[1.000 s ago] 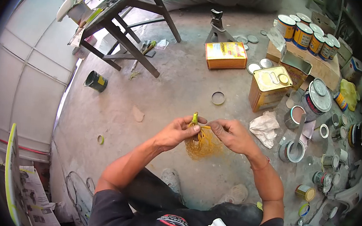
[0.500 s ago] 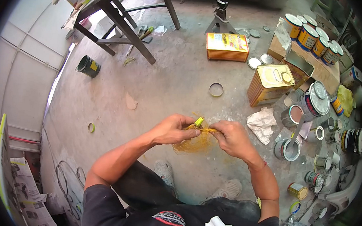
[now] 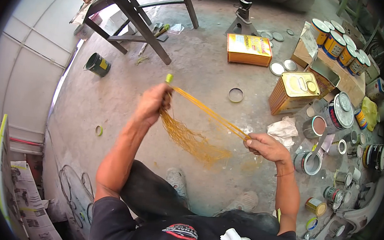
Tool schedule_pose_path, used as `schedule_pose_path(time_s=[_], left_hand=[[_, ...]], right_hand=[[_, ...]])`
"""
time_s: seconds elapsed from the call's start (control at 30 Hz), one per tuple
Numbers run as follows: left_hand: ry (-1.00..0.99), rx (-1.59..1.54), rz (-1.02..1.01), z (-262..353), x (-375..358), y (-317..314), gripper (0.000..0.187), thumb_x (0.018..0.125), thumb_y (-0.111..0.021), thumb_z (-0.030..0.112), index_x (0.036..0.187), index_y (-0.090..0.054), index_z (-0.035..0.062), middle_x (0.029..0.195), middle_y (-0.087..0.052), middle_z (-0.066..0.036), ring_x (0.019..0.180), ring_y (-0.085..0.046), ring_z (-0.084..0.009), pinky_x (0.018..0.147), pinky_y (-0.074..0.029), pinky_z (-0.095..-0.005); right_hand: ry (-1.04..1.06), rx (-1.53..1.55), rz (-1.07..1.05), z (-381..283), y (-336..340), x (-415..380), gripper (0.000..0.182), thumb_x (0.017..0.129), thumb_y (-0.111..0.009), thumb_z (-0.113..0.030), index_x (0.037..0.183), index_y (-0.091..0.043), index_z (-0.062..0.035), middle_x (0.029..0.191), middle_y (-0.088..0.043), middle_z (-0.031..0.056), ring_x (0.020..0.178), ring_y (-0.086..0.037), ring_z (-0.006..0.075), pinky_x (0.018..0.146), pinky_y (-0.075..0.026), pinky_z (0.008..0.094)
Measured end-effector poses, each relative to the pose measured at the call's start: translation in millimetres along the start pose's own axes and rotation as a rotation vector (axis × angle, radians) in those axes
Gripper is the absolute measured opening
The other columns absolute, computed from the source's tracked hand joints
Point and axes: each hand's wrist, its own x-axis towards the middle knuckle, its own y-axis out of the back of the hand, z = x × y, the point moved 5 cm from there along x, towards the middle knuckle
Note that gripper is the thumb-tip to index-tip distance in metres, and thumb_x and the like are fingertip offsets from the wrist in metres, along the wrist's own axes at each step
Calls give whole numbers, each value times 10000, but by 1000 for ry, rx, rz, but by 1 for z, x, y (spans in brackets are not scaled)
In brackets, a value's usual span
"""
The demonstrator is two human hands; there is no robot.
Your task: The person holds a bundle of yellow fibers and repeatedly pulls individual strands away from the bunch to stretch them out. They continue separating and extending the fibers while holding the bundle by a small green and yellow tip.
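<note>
My left hand is closed around the upper part of a bundle of thin yellow strands. A bright green-yellow wrapped end sticks up above the fist. Below it the loose strands hang and fan out to the right, blurred at their tips. Between thumb and fingers, my right hand pinches a few longer yellow strands, drawn in a straight line from the left fist. What the strands are made of cannot be made out.
On the right stand a yellow thinner can, a cloth and several paint cans. A ring lies ahead, near a boxy can. Back left are a dark stand and a black pail. A panel leans at left.
My hands have moved from close together to far apart. The left has risen forward and left, the right has shifted right, and the yellow strands are now stretched between them.
</note>
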Motion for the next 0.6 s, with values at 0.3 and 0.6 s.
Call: schedule_pose_path(time_s=[0.3,0.6], left_hand=[[-300,-347,445,46,31,147,159,881,-570,239,849,-556,84,605,-379,53,476,-347,-50,431,-305,-230],[40,399,-298,7,-25,-37,287,905,-638,321,783,-607,63,593,-508,42,490,-434,-46,452,-319,-204]], right_hand=[[-112,-941,641,146,97,-20,258,899,-546,-219,954,-611,24,853,-659,157,755,-633,303,670,-477,394],[375,-543,727,-51,-14,-8,151,834,-650,-122,936,-663,-11,874,-663,148,788,-644,297,668,-509,352]])
